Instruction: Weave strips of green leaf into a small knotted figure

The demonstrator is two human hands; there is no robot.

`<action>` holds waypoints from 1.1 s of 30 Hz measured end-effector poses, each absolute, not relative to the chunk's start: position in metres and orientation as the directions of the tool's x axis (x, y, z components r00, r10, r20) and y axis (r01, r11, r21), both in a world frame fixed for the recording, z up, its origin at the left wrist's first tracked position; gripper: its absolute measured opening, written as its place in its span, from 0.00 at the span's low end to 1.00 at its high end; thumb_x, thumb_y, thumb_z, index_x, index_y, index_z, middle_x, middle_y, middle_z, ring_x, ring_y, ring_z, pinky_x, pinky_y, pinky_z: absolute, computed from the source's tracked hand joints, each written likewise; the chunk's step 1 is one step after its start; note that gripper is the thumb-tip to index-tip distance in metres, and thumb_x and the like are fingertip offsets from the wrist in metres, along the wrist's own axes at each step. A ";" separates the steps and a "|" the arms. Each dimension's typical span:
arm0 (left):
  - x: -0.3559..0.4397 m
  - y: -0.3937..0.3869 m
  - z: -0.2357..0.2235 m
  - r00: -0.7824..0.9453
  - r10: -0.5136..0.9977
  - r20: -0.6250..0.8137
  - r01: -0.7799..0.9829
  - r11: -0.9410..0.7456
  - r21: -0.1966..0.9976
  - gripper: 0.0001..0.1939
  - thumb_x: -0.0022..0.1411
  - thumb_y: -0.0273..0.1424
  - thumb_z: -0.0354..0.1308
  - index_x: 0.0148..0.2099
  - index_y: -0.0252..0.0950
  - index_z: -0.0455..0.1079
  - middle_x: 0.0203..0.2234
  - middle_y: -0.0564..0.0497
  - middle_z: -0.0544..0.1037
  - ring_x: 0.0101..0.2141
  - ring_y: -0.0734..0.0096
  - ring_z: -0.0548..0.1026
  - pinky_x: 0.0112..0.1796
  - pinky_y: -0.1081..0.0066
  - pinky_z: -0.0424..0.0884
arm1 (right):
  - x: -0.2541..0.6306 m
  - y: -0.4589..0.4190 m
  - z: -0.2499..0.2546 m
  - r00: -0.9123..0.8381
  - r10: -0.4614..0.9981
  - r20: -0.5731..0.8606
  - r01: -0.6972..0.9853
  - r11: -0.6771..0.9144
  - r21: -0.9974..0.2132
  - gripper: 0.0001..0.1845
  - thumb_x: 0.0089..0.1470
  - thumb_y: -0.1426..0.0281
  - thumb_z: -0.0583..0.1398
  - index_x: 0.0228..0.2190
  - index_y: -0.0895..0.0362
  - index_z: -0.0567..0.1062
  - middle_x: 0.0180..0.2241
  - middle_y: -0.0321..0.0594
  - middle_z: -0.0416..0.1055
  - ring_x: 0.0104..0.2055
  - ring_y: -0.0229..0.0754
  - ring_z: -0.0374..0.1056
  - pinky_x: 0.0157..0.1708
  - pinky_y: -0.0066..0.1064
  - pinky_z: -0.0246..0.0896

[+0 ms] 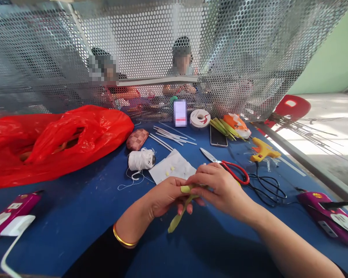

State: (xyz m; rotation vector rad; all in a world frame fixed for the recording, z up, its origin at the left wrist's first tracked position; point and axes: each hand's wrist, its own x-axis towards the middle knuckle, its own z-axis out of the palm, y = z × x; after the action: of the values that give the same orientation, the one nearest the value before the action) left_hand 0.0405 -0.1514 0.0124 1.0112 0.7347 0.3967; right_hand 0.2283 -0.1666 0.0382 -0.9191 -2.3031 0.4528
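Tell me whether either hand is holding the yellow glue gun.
No, the yellow glue gun lies on the blue table, while the left hand and the right hand hold a green strip.

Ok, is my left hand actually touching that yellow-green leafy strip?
Touching. The head view shows the left hand gripping the yellow-green strip, which passes between its fingers, its lower end sticking out below them.

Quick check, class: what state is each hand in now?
Left hand: closed, holding yellow-green leaf material.
Right hand: closed, pinching the same material.
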 end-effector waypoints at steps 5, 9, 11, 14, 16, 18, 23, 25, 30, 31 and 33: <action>0.042 -0.154 0.012 0.703 0.600 -0.382 0.067 0.479 0.875 0.19 0.57 0.42 0.62 0.37 0.29 0.77 0.30 0.44 0.80 0.19 0.79 0.73 0.15 0.82 0.62 | 0.226 -0.167 0.041 -0.529 0.752 0.394 0.460 0.644 -0.611 0.05 0.55 0.74 0.61 0.30 0.58 0.78 0.31 0.40 0.69 0.35 0.40 0.65 0.36 0.34 0.55; 0.044 -0.157 0.014 0.682 0.614 -0.397 0.078 0.479 0.874 0.17 0.56 0.41 0.62 0.33 0.29 0.75 0.27 0.45 0.80 0.18 0.79 0.72 0.15 0.82 0.61 | 0.221 -0.165 0.049 -0.504 0.806 0.310 0.375 0.528 -0.762 0.06 0.52 0.74 0.62 0.25 0.57 0.77 0.27 0.36 0.70 0.33 0.38 0.66 0.36 0.32 0.57; 0.045 -0.159 0.014 0.679 0.616 -0.399 0.085 0.474 0.876 0.16 0.55 0.40 0.61 0.31 0.29 0.75 0.25 0.46 0.79 0.17 0.78 0.71 0.14 0.81 0.61 | 0.215 -0.162 0.057 -0.510 0.830 0.227 0.354 0.443 -0.824 0.06 0.52 0.74 0.61 0.24 0.57 0.75 0.25 0.34 0.70 0.30 0.37 0.66 0.34 0.30 0.58; 0.045 -0.160 0.014 0.689 0.609 -0.393 0.078 0.476 0.876 0.15 0.54 0.38 0.61 0.34 0.29 0.76 0.25 0.46 0.79 0.17 0.77 0.72 0.15 0.80 0.62 | 0.205 -0.152 0.067 -0.514 0.851 0.112 0.340 0.322 -0.884 0.05 0.52 0.73 0.60 0.24 0.57 0.74 0.24 0.33 0.71 0.28 0.35 0.64 0.29 0.28 0.57; 0.045 -0.160 0.014 0.693 0.604 -0.394 0.066 0.491 0.869 0.17 0.54 0.39 0.60 0.38 0.29 0.77 0.24 0.47 0.78 0.17 0.77 0.71 0.15 0.80 0.61 | 0.198 -0.144 0.070 -0.521 0.849 0.088 0.288 0.272 -0.918 0.05 0.52 0.71 0.61 0.25 0.57 0.73 0.25 0.33 0.70 0.28 0.35 0.64 0.29 0.27 0.57; 0.043 -0.158 0.012 0.692 0.606 -0.391 0.044 0.506 0.861 0.19 0.55 0.41 0.59 0.38 0.29 0.77 0.23 0.48 0.77 0.17 0.78 0.70 0.14 0.80 0.60 | 0.194 -0.139 0.071 -0.523 0.848 0.085 0.175 0.205 -0.963 0.06 0.52 0.68 0.61 0.26 0.57 0.73 0.24 0.33 0.69 0.27 0.35 0.63 0.29 0.27 0.57; 0.042 -0.153 0.009 0.689 0.597 -0.411 0.060 0.518 0.853 0.18 0.54 0.40 0.58 0.37 0.29 0.76 0.22 0.49 0.76 0.17 0.78 0.69 0.14 0.79 0.60 | 0.191 -0.137 0.068 -0.506 0.857 0.099 -0.091 0.061 -0.994 0.11 0.50 0.64 0.65 0.26 0.58 0.72 0.22 0.33 0.67 0.24 0.33 0.62 0.26 0.26 0.58; 0.043 -0.152 0.010 0.682 0.590 -0.432 0.107 0.504 0.857 0.18 0.54 0.41 0.58 0.36 0.30 0.76 0.22 0.49 0.76 0.17 0.77 0.70 0.15 0.79 0.60 | 0.190 -0.138 0.067 -0.499 0.857 0.129 -0.179 0.044 -0.983 0.12 0.49 0.63 0.66 0.26 0.58 0.72 0.21 0.32 0.67 0.23 0.33 0.62 0.25 0.26 0.58; 0.044 -0.156 0.016 0.693 0.580 -0.429 0.148 0.469 0.871 0.20 0.54 0.44 0.59 0.38 0.30 0.76 0.22 0.49 0.76 0.17 0.77 0.71 0.15 0.79 0.61 | 0.182 -0.138 0.062 -0.443 0.871 0.211 -0.395 0.022 -0.919 0.11 0.52 0.65 0.65 0.26 0.58 0.71 0.21 0.31 0.69 0.23 0.32 0.63 0.26 0.25 0.60; 0.044 -0.156 0.016 0.694 0.581 -0.425 0.148 0.462 0.874 0.20 0.54 0.44 0.59 0.38 0.31 0.76 0.22 0.50 0.76 0.17 0.77 0.70 0.15 0.79 0.61 | 0.180 -0.139 0.062 -0.438 0.875 0.208 -0.412 0.010 -0.911 0.11 0.52 0.65 0.65 0.26 0.58 0.71 0.21 0.32 0.69 0.23 0.32 0.64 0.26 0.25 0.61; 0.043 -0.158 0.017 0.700 0.585 -0.410 0.142 0.449 0.882 0.18 0.56 0.41 0.58 0.38 0.31 0.76 0.23 0.50 0.76 0.18 0.77 0.70 0.16 0.79 0.60 | 0.175 -0.140 0.060 -0.435 0.882 0.183 -0.415 -0.016 -0.910 0.12 0.51 0.65 0.66 0.25 0.58 0.71 0.21 0.32 0.70 0.23 0.33 0.65 0.27 0.26 0.63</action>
State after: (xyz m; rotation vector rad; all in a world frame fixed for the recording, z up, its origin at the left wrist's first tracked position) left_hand 0.0428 -0.1576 0.0169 1.0947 0.7804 0.3117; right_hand 0.1745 -0.1399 0.0598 -0.5566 -1.2474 1.6475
